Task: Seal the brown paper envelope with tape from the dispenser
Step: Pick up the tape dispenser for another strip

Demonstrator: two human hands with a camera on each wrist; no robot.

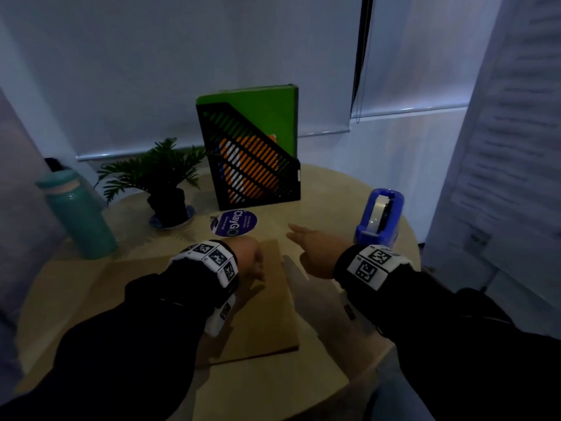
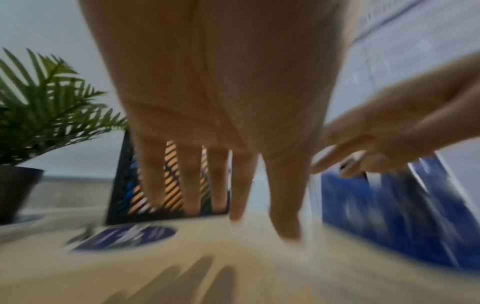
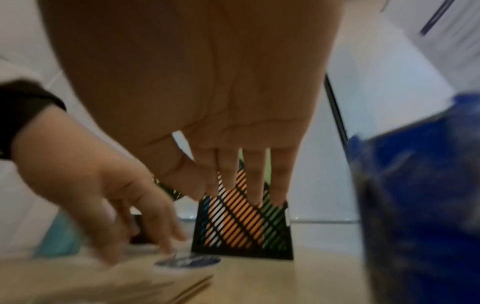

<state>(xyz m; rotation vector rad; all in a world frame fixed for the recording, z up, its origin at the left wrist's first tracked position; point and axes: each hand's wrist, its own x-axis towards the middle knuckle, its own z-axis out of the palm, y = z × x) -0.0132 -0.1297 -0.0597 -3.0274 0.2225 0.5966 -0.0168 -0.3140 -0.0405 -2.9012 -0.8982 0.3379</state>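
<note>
A round, pale wooden table [image 1: 318,189] is standing in a dim room, with white roller blinds hanging behind it. Going left to right: a smooth teal bottle [image 1: 77,212] is standing at the far left, then a leafy fern in a dark pot [image 1: 164,183], then a black slatted file holder [image 1: 249,159] holding a green folder, with a round purple sticker [image 1: 233,223] lying in front of it. Near the person, the flat brown paper envelope [image 1: 267,311] is lying on the table, partly covered by dark sleeves. The left hand [image 1: 247,259] is hovering over its far edge, fingers straight and spread, holding nothing. The right hand [image 1: 315,253] is reaching just beside the envelope, fingers extended and relaxed, also holding nothing. At the far right, the glossy blue tape dispenser [image 1: 379,217] is sitting upright. Both wrist views are blurring heavily, so fingertip contact is hard to make out.
</note>
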